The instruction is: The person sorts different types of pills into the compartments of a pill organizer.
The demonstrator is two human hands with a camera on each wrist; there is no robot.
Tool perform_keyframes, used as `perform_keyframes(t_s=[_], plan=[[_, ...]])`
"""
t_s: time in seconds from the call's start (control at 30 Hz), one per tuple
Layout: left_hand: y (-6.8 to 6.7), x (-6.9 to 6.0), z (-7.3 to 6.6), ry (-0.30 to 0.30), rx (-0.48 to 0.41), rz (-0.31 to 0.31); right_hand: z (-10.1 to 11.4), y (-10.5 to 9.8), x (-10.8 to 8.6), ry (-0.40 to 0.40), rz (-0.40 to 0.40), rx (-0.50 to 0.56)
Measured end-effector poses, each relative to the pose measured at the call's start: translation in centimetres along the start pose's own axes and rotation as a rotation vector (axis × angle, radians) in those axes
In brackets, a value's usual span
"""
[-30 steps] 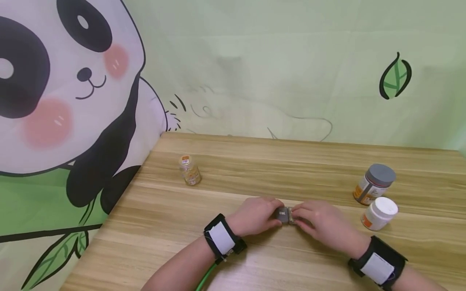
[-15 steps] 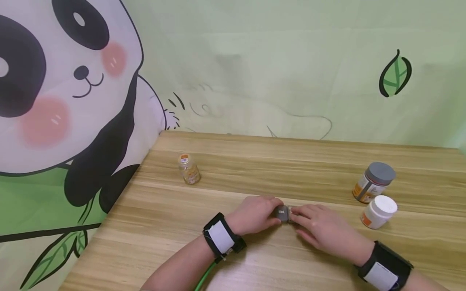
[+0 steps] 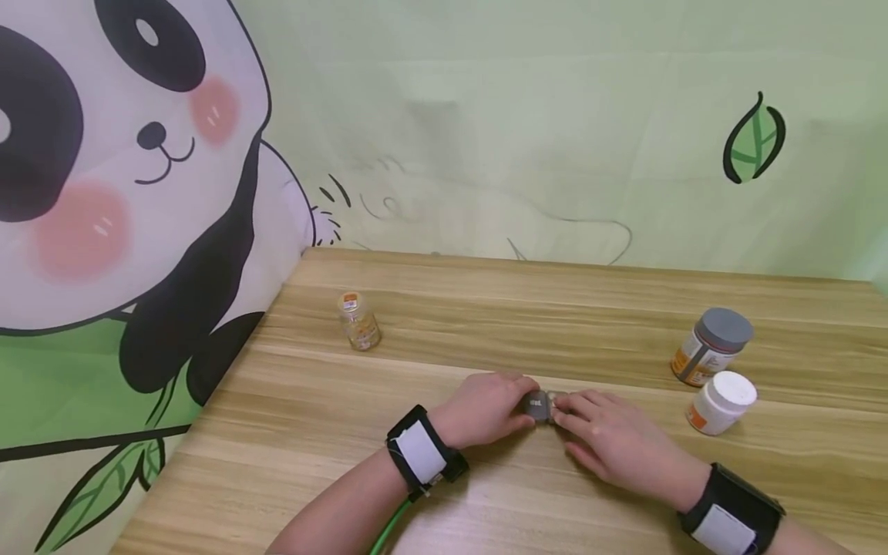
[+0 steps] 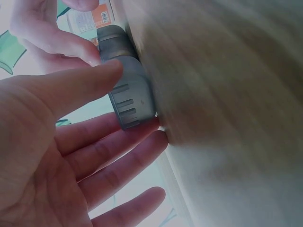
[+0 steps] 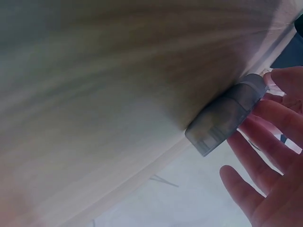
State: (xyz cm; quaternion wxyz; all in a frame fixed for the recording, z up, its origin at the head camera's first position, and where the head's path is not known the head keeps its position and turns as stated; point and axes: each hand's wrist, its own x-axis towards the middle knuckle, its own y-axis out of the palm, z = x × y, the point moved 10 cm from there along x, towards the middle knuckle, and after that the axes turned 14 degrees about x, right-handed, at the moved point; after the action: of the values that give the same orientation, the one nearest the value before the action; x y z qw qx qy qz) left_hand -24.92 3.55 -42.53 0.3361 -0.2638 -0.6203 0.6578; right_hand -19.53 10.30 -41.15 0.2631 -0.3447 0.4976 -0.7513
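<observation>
Clock positions are being read in the head view with the small grey case (image 3: 538,406) at the dial's centre and 12 at the table's far edge. The case is lying on the wooden table (image 3: 444,308), its pale lettering being too small to read. At 9 o'clock the left hand (image 3: 482,408) is grasping it, thumb and fingers pinching its end. Toward 4 o'clock the right hand (image 3: 613,435) is touching the case's right portion with relaxed, nearly straight fingers, gripping nothing; its thumb is lying apart. A clear jar (image 3: 360,322) is standing near 10 o'clock. At 3 o'clock a white bottle (image 3: 721,402) is standing before a grey-lidded jar (image 3: 711,347), itself sitting between 2 and 3; whether they are touching cannot be told. Beyond, a printed backdrop (image 3: 486,154) is showing a panda at 10 o'clock.
</observation>
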Motion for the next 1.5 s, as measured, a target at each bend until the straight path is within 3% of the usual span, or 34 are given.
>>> perform_keyframes(t_s=[0.17,0.4,0.7,0.93,1.07,1.33,1.5], plan=[[-0.1,0.3,-0.2,0.006,0.004,-0.001,-0.4,-0.5,-0.2,0.023,-0.03,0.035],[-0.1,0.6,-0.6,0.021,-0.006,-0.005,-2.1,-1.6,0.0,0.122,-0.052,0.139],[-0.2,0.4,-0.3,0.009,-0.008,-0.009,-4.7,-0.7,0.5,0.286,0.003,0.135],[-0.4,0.1,-0.4,0.003,0.003,-0.025,-4.7,-0.5,1.3,0.284,0.0,0.169],[-0.3,0.1,-0.8,0.028,0.078,-0.017,-4.3,-0.2,1.5,0.246,-0.003,0.171],[-0.1,0.6,-2.4,0.199,0.367,0.024,-4.4,0.0,1.7,0.248,-0.003,0.162],[0.1,1.1,-2.8,0.242,0.486,0.036,-4.6,-0.2,1.6,0.256,-0.006,0.131]])
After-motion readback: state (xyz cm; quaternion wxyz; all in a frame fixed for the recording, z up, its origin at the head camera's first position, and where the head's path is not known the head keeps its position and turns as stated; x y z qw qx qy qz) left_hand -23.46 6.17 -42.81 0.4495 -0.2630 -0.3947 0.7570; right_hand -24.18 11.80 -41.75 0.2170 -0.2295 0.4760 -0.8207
